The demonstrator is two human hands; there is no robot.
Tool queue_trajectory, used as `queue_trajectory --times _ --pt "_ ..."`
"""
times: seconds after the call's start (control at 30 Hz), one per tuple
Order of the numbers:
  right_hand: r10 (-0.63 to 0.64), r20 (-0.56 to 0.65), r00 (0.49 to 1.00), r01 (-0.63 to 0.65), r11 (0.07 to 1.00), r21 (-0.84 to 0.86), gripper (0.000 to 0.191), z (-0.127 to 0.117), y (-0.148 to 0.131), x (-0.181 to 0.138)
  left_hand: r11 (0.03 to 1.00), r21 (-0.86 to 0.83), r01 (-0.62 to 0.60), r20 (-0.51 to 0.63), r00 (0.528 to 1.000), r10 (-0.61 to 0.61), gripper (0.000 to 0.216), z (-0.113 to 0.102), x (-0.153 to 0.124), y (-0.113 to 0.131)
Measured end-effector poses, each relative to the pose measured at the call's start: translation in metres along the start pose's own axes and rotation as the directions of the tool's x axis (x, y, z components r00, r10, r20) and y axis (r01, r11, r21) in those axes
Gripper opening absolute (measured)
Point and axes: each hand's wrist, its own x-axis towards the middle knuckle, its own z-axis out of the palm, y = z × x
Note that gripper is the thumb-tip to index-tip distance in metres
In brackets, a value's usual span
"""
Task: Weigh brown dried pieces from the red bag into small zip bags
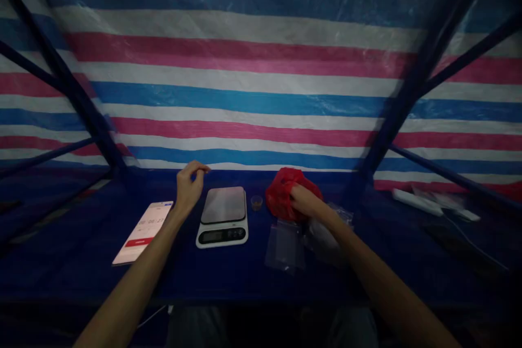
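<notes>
1. Extending from the bottom corners: left forearm (pixel 134 293) and right forearm (pixel 387 288), both angled in over the blue table cover (pixel 73 274).
2. Clear zip bag (pixel 284 247) lies flat just below the right hand, with a second clear bag (pixel 324 239) touching it on the right (edges hard to see).
3. Phone (pixel 142 232) lies at a slant on the left, screen lit, with timer-like digits and a red button.
4. Kitchen scale (pixel 223 216) sits between the hands, its metal plate bare.
5. Left hand (pixel 191 187) is raised just past the scale's back left corner, released, with fingers loosely curled and nothing visible in them (a tiny item might not show).
6. Right hand (pixel 308 201) is grasping the red bag (pixel 281 193), fingers clenched into the crumpled plastic. The bag lies to the hand's left, beyond the clear bags, with no clear long axis. The right hand is far nearer to it than the left, with the scale and cup between.
7. Small amber cup (pixel 256 203) stands just left of the red bag, nearly touching.
8. White power strip (pixel 416 202) lies far right, well apart.
9. Striped tarp wall (pixel 244 103) rises behind everything.
</notes>
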Motion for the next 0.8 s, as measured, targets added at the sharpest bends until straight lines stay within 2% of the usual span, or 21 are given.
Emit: queue_trajectory --times 0.13,0.3,0.47,0.7,0.8 --pt "0.015 0.013 1.0 -0.014 0.998 -0.067 0.031 0.011 0.017 -0.006 0.915 0.318 -0.246 0.09 0.969 0.229 0.021 0.004 -0.018 -0.016" --pt "0.032 -0.087 0.996 -0.036 0.998 -0.053 0.036 0.023 0.035 -0.009 0.864 0.387 -0.321 0.128 0.947 0.295 0.022 0.005 -0.015 -0.016" --pt "0.069 -0.117 0.991 -0.077 0.995 -0.068 0.038 0.026 0.027 -0.003 0.87 0.355 -0.342 0.138 0.94 0.313 0.021 0.003 -0.016 -0.024" --pt "-0.006 -0.117 0.993 -0.001 0.998 -0.064 0.031 0.017 0.006 0.0 0.885 0.347 -0.311 0.128 0.95 0.284 0.021 -0.001 -0.021 -0.028" --pt "0.025 -0.146 0.989 -0.037 0.996 -0.083 0.026 0.009 0.001 -0.003 0.893 0.342 -0.292 0.116 0.956 0.269 0.021 -0.003 -0.023 -0.027"
